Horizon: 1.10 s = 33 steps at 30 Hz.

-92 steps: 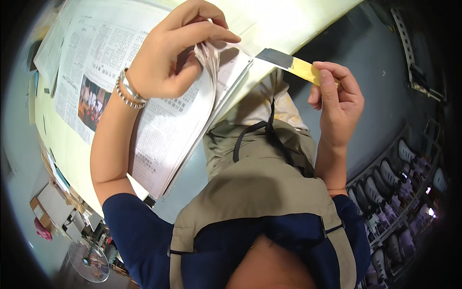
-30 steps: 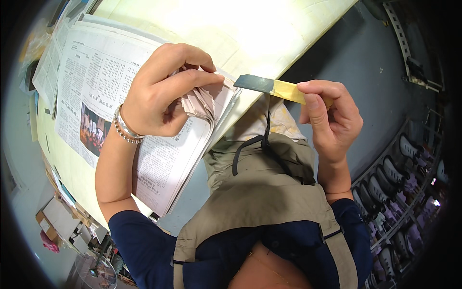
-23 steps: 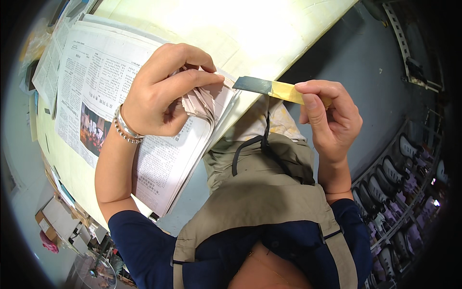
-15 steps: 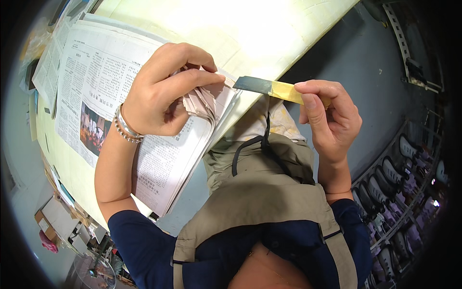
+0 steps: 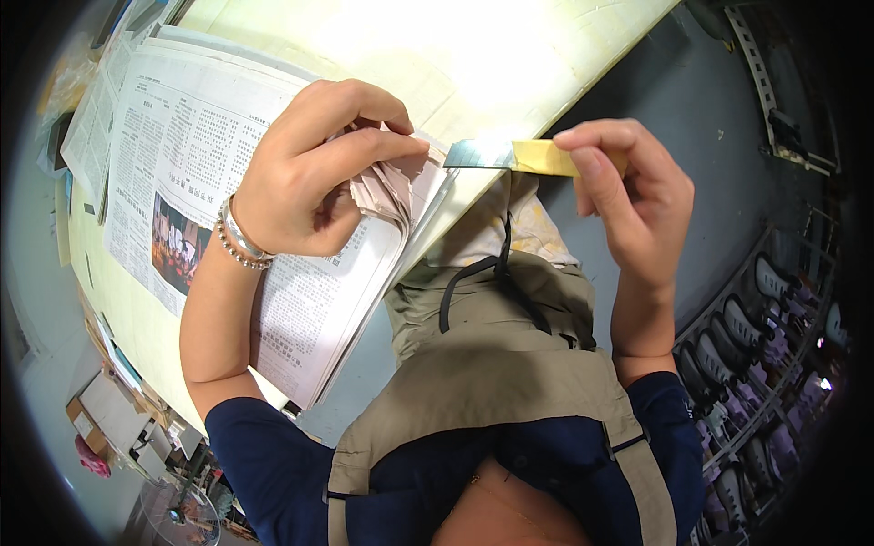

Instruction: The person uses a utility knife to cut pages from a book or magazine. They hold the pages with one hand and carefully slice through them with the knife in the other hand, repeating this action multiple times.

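Note:
My left hand [image 5: 319, 173] rests on a stack of newspapers [image 5: 319, 309] at the table's edge. Its fingers are closed on a bunched, pinkish-beige leather-like piece [image 5: 393, 196], whose layered folds stick out below the fingertips. In my right hand [image 5: 637, 187] is a flat knife [image 5: 528, 156], its yellow-wrapped handle pinched between thumb and fingers. The blade is wide and shiny and points left, its tip close to the edge of the papers and the piece; whether it touches them I cannot tell.
The pale table [image 5: 428, 55] runs diagonally, its edge just beyond the knife. Racks of dark shoe-shaped items [image 5: 728, 346] stand at the right over a grey floor [image 5: 628, 100]. A fan [image 5: 177, 514] and an open carton [image 5: 100, 409] are at lower left.
My right hand has risen slightly and shifted right, and the knife has turned so its blade now catches the light. My left hand has hardly moved.

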Each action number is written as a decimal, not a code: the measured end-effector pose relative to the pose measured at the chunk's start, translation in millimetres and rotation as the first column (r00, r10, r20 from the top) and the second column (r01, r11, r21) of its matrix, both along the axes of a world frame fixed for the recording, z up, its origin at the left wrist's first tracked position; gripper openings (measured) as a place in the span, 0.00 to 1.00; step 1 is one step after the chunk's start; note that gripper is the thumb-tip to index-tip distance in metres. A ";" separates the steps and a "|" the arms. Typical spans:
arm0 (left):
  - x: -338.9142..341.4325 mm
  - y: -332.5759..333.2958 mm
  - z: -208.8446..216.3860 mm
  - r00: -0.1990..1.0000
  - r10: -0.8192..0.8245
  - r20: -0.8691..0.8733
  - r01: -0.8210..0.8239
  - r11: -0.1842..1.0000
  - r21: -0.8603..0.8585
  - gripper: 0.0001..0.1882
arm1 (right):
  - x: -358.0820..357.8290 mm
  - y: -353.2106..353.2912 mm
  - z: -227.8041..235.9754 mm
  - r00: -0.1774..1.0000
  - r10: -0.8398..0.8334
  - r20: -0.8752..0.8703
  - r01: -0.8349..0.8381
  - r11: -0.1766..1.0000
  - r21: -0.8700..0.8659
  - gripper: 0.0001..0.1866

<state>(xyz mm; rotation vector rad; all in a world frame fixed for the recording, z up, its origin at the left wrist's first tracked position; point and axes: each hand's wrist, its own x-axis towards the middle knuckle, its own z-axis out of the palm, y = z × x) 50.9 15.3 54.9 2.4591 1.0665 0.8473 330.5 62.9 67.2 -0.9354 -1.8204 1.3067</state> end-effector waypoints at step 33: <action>0.8 0.8 -1.7 1.000 0.000 -0.018 0.000 1.000 0.006 0.28 | -2.9 19.0 5.6 0.995 0.098 -0.005 -0.098 0.992 -0.080 0.07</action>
